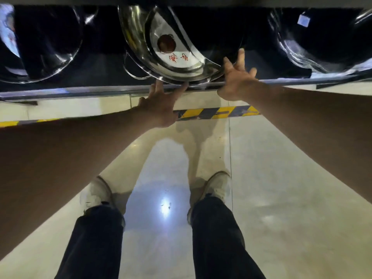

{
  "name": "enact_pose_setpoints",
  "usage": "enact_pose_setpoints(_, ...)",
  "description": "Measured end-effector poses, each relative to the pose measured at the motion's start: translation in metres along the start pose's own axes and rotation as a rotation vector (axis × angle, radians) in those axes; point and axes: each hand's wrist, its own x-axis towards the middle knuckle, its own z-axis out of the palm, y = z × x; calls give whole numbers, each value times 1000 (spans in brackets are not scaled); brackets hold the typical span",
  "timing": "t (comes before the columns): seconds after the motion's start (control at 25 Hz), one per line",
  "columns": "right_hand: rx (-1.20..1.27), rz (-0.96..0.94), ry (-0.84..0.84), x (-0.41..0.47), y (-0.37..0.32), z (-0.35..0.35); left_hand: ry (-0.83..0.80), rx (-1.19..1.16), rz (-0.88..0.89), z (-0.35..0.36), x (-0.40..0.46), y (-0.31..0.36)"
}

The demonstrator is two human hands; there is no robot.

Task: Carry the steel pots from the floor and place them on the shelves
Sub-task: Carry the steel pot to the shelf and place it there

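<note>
Where steel pots (171,49) crowd the dark shelf (80,91), glossy pale floor (281,178) below.

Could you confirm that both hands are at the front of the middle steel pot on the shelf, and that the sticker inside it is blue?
Not quite: the head view shows the sticker inside the middle steel pot is dark red, not blue. The rest holds: the left hand and right hand are both at the pot's front, at the edge of the shelf, fingers spread.
</note>
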Motion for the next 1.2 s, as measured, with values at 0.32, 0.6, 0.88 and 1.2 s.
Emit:
enact_pose_setpoints(0.32,-21,-292,70,-42,-6,33,117,43,-259,-75,53,-44)
enact_pose_setpoints(0.6,65,-142,46,-26,-4,24,-13,150,-138,-59,34,-29)
enact_pose_setpoints(0.88,97,-108,-99,-16,-1,12,-77,94,-176,-49,28,-29)
enact_pose_setpoints(1.2,164,-151,12,-117,35,-50,-68,69,-51,-110,-51,48)
